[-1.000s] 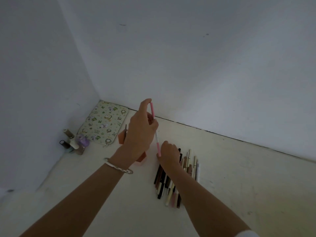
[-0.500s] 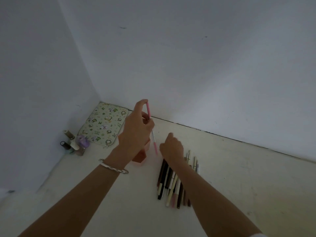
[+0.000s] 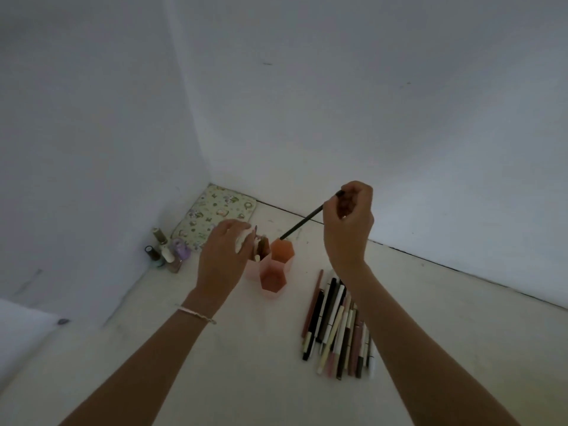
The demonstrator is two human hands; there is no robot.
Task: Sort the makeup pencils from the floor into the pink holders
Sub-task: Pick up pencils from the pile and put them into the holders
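Three pink hexagonal holders (image 3: 273,276) stand together on the floor near the corner; the left one has a few pencils in it. My right hand (image 3: 349,229) is raised to the right of them, pinching the top of a black pencil (image 3: 304,222) that slants down with its tip at the rim of the far holder (image 3: 282,249). My left hand (image 3: 222,256) hovers at the left holder, fingers loosely curled, and it seems to hold nothing. A pile of makeup pencils (image 3: 336,324) lies on the floor under my right forearm.
A patterned pouch (image 3: 215,215) lies flat in the corner. Several small nail polish bottles (image 3: 166,253) stand against the left wall. White walls close in at the left and the back.
The pink pencil has left my left hand. My right hand rose from the pile with a black pencil and brought its tip to the far holder.
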